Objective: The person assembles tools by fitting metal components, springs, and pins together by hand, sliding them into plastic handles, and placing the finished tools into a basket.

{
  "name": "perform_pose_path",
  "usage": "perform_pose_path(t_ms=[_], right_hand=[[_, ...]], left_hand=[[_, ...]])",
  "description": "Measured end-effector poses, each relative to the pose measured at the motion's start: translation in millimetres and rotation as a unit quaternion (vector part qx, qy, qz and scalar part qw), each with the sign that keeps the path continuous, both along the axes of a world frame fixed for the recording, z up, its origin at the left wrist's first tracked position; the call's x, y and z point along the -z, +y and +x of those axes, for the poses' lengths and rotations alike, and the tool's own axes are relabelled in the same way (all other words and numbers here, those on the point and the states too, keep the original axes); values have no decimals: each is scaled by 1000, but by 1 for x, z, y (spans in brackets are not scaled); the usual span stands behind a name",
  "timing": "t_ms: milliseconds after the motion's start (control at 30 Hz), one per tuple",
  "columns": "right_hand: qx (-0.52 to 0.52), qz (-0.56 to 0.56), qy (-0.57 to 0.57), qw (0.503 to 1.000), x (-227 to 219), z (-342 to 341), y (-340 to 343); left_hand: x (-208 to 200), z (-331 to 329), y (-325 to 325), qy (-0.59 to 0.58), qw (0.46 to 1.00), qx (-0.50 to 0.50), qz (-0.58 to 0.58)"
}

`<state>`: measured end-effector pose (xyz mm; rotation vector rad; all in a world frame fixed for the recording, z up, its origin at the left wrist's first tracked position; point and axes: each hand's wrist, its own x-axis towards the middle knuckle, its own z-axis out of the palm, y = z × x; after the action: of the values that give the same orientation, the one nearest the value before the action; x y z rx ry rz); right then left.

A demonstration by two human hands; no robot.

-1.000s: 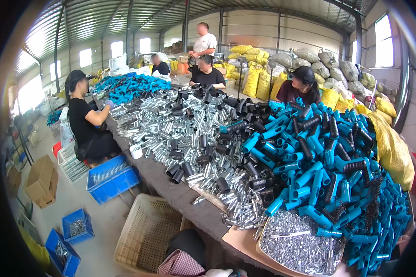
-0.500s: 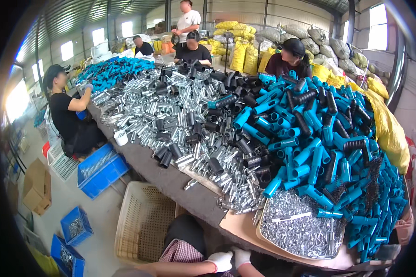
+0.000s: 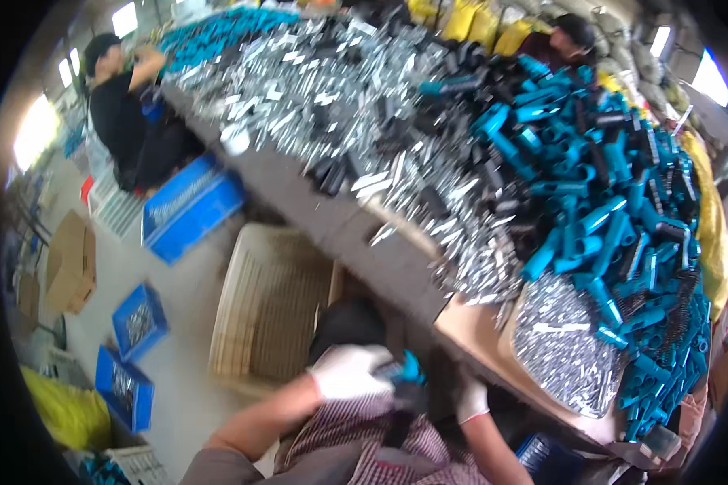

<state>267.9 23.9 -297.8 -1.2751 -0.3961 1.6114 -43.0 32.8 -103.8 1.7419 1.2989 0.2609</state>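
My left hand (image 3: 352, 373), in a white work glove, is over my lap with its fingers wrapped round a teal plastic handle (image 3: 411, 369). The teal end sticks out to the right of the glove, and the rest is blurred or hidden. On the other side, beside the table edge, is my right hand (image 3: 471, 398), also gloved. Motion and shadow hide its fingers. Similar teal handles (image 3: 598, 218) lie heaped on the table at the right. In front of them stands a tray (image 3: 505, 335) full of small silvery metal pieces (image 3: 562, 343).
Silvery metal parts (image 3: 299, 89) cover the table's middle, with black sleeves (image 3: 332, 171) among them. A cream basket (image 3: 225, 323) stands left of my knee. Blue bins (image 3: 158, 323) and a cardboard box (image 3: 71, 263) are on the floor. Co-workers sit at the far left and far right.
My view has tipped down and swung left. My hands, close together before, are now apart and higher in the picture. The teal handle now shows in my left hand.
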Motion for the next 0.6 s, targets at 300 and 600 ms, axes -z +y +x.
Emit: perform_pose_path(t_ms=[300,600], right_hand=[[-193,80,-256,944,49,66,-56],[-151,-40,-298,942,-16,-8,-66]], left_hand=[[-28,-216,-100,-138,944,-283,-103],[269,-215,-83,300,946,-98,-68]])
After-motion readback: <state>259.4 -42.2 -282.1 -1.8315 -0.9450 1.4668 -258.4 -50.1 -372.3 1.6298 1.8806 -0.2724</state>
